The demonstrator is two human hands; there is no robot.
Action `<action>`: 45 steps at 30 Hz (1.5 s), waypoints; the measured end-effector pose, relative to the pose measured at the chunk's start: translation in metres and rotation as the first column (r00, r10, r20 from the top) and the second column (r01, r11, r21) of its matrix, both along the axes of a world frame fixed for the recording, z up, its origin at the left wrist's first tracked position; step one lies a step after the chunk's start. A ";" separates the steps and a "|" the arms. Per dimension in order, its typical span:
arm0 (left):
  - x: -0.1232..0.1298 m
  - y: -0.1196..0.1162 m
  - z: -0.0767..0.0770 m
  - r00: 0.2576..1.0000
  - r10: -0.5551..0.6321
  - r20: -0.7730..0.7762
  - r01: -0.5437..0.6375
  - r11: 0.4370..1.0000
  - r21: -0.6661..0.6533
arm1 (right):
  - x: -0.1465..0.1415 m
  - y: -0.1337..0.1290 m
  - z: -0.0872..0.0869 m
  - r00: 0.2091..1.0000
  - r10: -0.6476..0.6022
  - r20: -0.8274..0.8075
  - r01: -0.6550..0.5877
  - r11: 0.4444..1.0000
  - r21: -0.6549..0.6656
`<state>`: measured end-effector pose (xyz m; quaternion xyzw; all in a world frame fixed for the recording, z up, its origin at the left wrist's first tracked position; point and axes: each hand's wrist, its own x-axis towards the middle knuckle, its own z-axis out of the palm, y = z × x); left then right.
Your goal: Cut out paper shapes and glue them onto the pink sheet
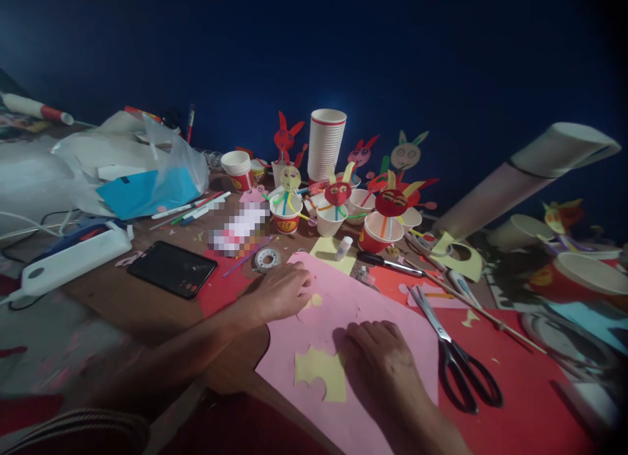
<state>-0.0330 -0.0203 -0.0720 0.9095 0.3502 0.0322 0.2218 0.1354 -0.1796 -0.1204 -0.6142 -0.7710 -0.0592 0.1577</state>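
Pink paper sheet (pixel 373 298) located at lower centre of the frame; long axis laid from upper left to lower right, one corner directed at the upper centre. Notched, pale-yellow paper piece (pixel 321 373) seen on it.

Left hand (pixel 284 291): laid on the sheet's upper-left part, fingers bent and held together; anything pinched cannot be told. A small yellow scrap (pixel 316 300) is seen just beside its fingertips. Right hand (pixel 380 350): palm down on the sheet, right of the notched piece, fingers together and slightly bent; undersides hidden, grip cannot be told.

Black-handled metal scissors (pixel 445 340) are laid along the sheet's right edge, blades directed to the upper left. Yellow mark noted on a red-and-white paper cup (pixel 286 213), wording not legible.

Upper side is bordered by a white tape roll (pixel 267 260) and a small white bottle (pixel 344 247). Brown counter (pixel 230 370) is exposed left of the sheet; red paper (pixel 515 389) is spread at lower right.
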 end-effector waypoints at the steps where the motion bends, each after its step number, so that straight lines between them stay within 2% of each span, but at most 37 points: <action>1: 0.000 -0.001 -0.001 1.000 0.001 0.000 -0.001 1.000 -0.006 | -0.001 0.000 0.001 1.000 0.001 0.001 -0.001 1.000 -0.003; 5: 0.000 -0.003 0.001 1.000 0.019 0.013 -0.018 0.999 -0.044 | -0.001 -0.001 0.009 0.999 -0.007 -0.045 0.005 0.999 -0.047; 8: 0.001 -0.004 0.009 0.999 0.039 0.031 -0.036 0.996 -0.087 | 0.003 -0.001 0.020 0.970 -0.055 -0.237 0.034 0.995 -0.091; 12: 0.004 -0.002 0.016 0.991 0.062 0.122 -0.034 0.975 -0.219 | 0.007 0.006 0.038 0.868 -0.173 -0.466 0.080 0.974 -0.214; 16: 0.005 -0.002 0.015 0.969 0.081 0.235 0.000 0.946 -0.323 | 0.004 0.025 0.046 0.699 -0.346 -0.626 0.111 0.917 -0.382; 21: 0.005 -0.006 0.024 0.904 0.108 0.414 0.089 0.899 -0.429 | -0.007 0.044 0.052 0.533 -0.356 -0.768 0.007 0.909 -0.417; 25: 0.004 -0.008 0.034 0.877 0.107 0.468 0.111 0.903 -0.415 | -0.013 0.044 0.057 0.236 -0.403 -0.884 -0.084 0.898 -0.432; 27: 0.003 -0.010 0.035 0.867 0.124 0.482 0.124 0.884 -0.450 | -0.014 0.041 0.057 0.137 -0.433 -0.891 -0.079 0.892 -0.445; 29: 0.003 -0.012 0.035 0.860 0.165 0.482 0.142 0.831 -0.538 | -0.014 0.038 0.059 0.138 -0.442 -0.886 -0.062 0.889 -0.453; 32: 0.004 -0.013 0.033 0.872 0.244 0.423 0.133 0.715 -0.686 | -0.016 0.034 0.066 0.172 -0.445 -0.879 -0.041 0.888 -0.457; 35: 0.006 -0.014 0.031 0.887 0.259 0.383 0.144 0.632 -0.761 | -0.018 0.032 0.075 0.205 -0.447 -0.871 -0.014 0.888 -0.459; 38: 0.007 -0.015 0.030 0.887 0.254 0.386 0.149 0.634 -0.759 | -0.018 0.031 0.078 0.195 -0.444 -0.874 -0.007 0.891 -0.454; 43: 0.008 -0.018 0.035 0.881 0.258 0.396 0.140 0.658 -0.740 | -0.018 0.029 0.073 0.059 -0.440 -0.896 -0.084 0.892 -0.444; 45: 0.009 -0.019 0.038 0.880 0.256 0.401 0.139 0.668 -0.731 | -0.019 0.028 0.074 0.038 -0.433 -0.901 -0.101 0.895 -0.435</action>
